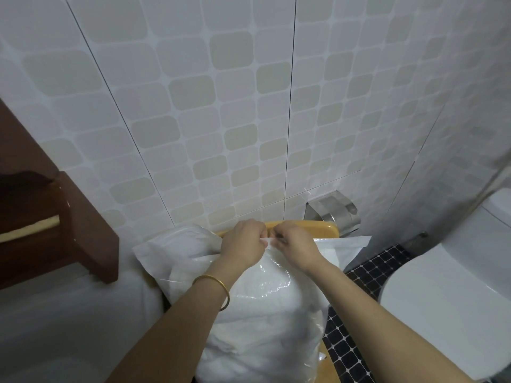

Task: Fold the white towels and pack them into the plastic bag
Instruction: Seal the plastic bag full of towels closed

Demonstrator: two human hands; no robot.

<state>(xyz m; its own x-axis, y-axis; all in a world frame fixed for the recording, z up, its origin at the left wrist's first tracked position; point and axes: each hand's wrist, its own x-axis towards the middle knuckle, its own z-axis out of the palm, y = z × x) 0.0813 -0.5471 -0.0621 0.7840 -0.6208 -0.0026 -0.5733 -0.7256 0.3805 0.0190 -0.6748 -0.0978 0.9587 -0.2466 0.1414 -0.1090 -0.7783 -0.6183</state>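
The glossy clear plastic bag (279,283), bulging with soft white towels (260,333), lies on a rounded yellow wooden seat (329,227) against the tiled wall. The left hand (243,241) and right hand (296,244), nearly touching, pinch its crinkled far edge. A shiny steel paper holder (337,211) and a smooth white toilet (442,286) stand to the right, a dark wooden shelf (83,230) to the left.

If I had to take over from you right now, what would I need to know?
Left hand: pinches the top edge of the plastic bag.
Right hand: pinches the same edge, right beside the left.
White towels: already inside and filling the bag, which stands on the yellow chair.
Left to do, as far as I can tell: close the bag's mouth.
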